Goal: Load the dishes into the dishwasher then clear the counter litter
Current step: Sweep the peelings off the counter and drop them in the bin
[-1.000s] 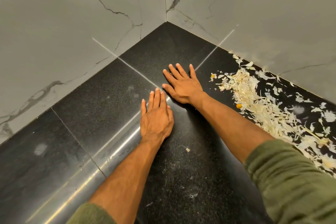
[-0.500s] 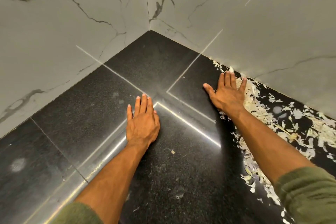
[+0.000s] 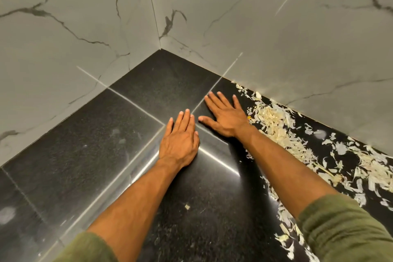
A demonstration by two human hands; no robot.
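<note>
Both hands flat, palms down, on the glossy black speckled stone table (image 3: 89, 155), in the corner where two grey-veined white marble wall panels (image 3: 255, 27) meet. Left hand (image 3: 180, 138): fingers straight and together, grip fully open, holds nothing. Right hand (image 3: 225, 115): fingers spread, thumb out toward the left hand, grip fully open, holds nothing. The two hands sit close together, thumb tips nearly meeting.

Litter: pale cream-white shredded vegetable scraps (image 3: 276, 121) piled just right of the right hand, then strewn along the right wall edge and down past the right forearm to the frame bottom. One small stray scrap (image 3: 187, 207) lies on the table between the forearms. Olive-green sleeves (image 3: 344, 232) pushed up on both arms.

No readable brands, labels or writing in view.
</note>
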